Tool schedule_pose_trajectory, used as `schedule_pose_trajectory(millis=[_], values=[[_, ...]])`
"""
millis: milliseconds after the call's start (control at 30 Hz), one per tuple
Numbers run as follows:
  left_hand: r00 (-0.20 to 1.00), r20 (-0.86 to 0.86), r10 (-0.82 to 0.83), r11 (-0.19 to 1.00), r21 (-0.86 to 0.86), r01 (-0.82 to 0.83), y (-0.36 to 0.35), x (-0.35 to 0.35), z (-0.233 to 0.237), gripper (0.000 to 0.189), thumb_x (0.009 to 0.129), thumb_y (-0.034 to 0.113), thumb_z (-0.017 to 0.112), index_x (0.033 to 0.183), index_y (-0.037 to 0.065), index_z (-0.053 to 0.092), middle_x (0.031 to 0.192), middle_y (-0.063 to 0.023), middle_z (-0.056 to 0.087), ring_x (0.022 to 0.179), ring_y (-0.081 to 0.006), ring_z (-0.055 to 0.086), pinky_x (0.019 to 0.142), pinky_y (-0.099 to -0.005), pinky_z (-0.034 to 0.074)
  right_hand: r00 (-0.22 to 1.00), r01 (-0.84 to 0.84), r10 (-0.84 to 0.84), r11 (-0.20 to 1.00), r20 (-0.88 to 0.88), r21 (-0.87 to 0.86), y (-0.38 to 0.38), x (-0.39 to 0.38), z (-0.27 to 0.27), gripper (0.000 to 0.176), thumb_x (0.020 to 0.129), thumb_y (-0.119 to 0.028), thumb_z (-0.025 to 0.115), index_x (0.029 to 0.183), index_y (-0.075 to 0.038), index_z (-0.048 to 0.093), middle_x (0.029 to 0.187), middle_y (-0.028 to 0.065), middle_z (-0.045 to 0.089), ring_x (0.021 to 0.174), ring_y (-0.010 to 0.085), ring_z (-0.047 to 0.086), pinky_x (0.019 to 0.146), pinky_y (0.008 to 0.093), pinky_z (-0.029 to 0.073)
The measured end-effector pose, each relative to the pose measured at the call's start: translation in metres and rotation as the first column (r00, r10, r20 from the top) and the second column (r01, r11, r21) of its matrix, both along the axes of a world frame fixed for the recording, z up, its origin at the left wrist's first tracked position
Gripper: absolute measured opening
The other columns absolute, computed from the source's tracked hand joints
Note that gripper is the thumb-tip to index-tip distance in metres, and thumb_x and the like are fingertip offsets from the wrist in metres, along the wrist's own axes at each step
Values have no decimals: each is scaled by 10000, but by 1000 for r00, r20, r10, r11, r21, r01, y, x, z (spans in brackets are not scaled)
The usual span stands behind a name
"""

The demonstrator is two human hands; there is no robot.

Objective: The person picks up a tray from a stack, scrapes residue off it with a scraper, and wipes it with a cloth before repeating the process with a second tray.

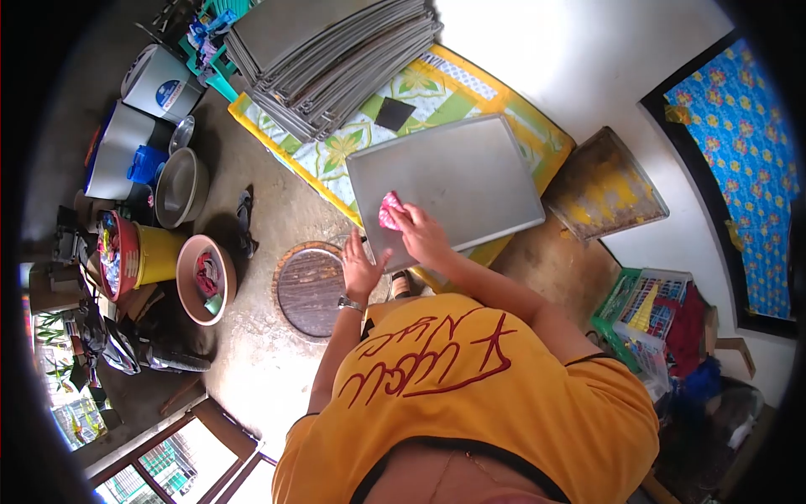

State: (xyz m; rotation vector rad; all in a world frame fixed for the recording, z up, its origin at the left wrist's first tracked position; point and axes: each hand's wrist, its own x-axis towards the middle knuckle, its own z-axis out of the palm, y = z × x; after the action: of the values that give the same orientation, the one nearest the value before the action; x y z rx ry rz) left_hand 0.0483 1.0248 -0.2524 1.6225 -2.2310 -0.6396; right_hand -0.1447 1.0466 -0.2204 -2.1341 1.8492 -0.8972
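A large grey metal baking tray (470, 181) lies on the table, tilted across this view. My right hand (424, 238) presses a pink patterned cloth (390, 210) onto its surface, near the tray's left side, fingers closed on the cloth. My left hand (363, 269), with a watch on the wrist, is by the tray's near left corner, fingers stretched out and thumb apart. A small dark square piece (394, 113) lies on the tablecloth just beyond the tray.
A tall stack of metal trays (336, 67) stands on the flowered tablecloth (332, 151). A worn, yellow-stained tray (606, 185) leans at the wall on the right. Left on the floor are a round wooden stool (312, 290), a pink basin (201, 260) and a yellow bucket (158, 256).
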Motion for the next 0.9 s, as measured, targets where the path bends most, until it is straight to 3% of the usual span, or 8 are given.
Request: schedule_pose_trajectory(millis=[100, 233, 367, 467, 600, 700, 767, 900], values=[[974, 142, -175, 983, -38, 182, 6, -16, -8, 1144, 698, 623, 695, 1463, -39, 161, 1478, -255, 280, 1396, -397, 234, 1132, -491, 217, 992, 116, -117, 993, -55, -27, -18, -16, 9, 523, 819, -106, 589, 1332, -92, 489, 1237, 166, 483, 1046, 341, 542, 873, 430, 472], [901, 178, -396, 915, -13, 404, 13, -37, -23, 1115, 699, 625, 682, 1443, -55, 208, 1482, -262, 260, 1412, -388, 203, 1140, -515, 182, 994, 8, -12, 999, -113, -35, -29, -11, -35, 477, 856, -227, 565, 1322, -141, 513, 1298, 91, 487, 1004, 293, 533, 847, 415, 452], [882, 255, -396, 914, 20, 404, 16, -43, -24, 1004, 751, 607, 642, 1395, -81, 296, 1427, -297, 306, 1369, -451, 251, 1124, -527, 215, 971, -61, 79, 995, -227, 84, -45, 4, -49, 472, 872, -346, 547, 1330, -231, 518, 1407, -15, 444, 1078, 252, 483, 879, 442, 393], [893, 266, -364, 921, -37, 387, 19, -46, -25, 971, 763, 579, 645, 1396, -74, 301, 1433, -290, 310, 1369, -439, 263, 1124, -528, 217, 953, -68, 28, 990, -303, -123, -85, -19, -59, 460, 883, -326, 541, 1334, -237, 520, 1401, -10, 451, 1084, 264, 488, 890, 444, 387], [898, 266, -351, 931, 0, 364, 19, -51, -16, 945, 764, 555, 657, 1398, -54, 310, 1452, -272, 302, 1379, -416, 260, 1129, -524, 206, 898, 319, -292, 947, -329, 31, -136, -92, -68, 380, 913, -283, 495, 1283, -221, 556, 1326, 10, 503, 1098, 303, 495, 913, 490, 383], [895, 297, -333, 932, -44, 361, 19, -54, -16, 952, 742, 564, 674, 1388, -44, 329, 1448, -245, 322, 1374, -398, 276, 1116, -521, 231, 652, 577, -558, 804, -513, -143, -149, -170, -85, 416, 922, -316, 478, 1325, -216, 504, 1351, 7, 480, 1141, 326, 475, 930, 505, 372], [891, 307, -335, 928, -57, 368, 21, -52, -18, 956, 746, 574, 666, 1388, -49, 330, 1451, -245, 319, 1376, -397, 272, 1119, -521, 225, 541, 691, -605, 716, -585, -102, -146, -213, -80, 429, 927, -308, 462, 1342, -201, 481, 1356, 17, 479, 1172, 315, 469, 941, 493, 375], [883, 329, -334, 926, -61, 373, 22, -53, -18, 963, 756, 596, 641, 1389, -60, 329, 1455, -254, 309, 1381, -400, 262, 1126, -521, 207, 538, 775, -642, 631, -546, 23, -124, -259, -70, 433, 934, -252, 449, 1343, -111, 467, 1356, 69, 478, 1171, 309, 478, 950, 464, 391]])
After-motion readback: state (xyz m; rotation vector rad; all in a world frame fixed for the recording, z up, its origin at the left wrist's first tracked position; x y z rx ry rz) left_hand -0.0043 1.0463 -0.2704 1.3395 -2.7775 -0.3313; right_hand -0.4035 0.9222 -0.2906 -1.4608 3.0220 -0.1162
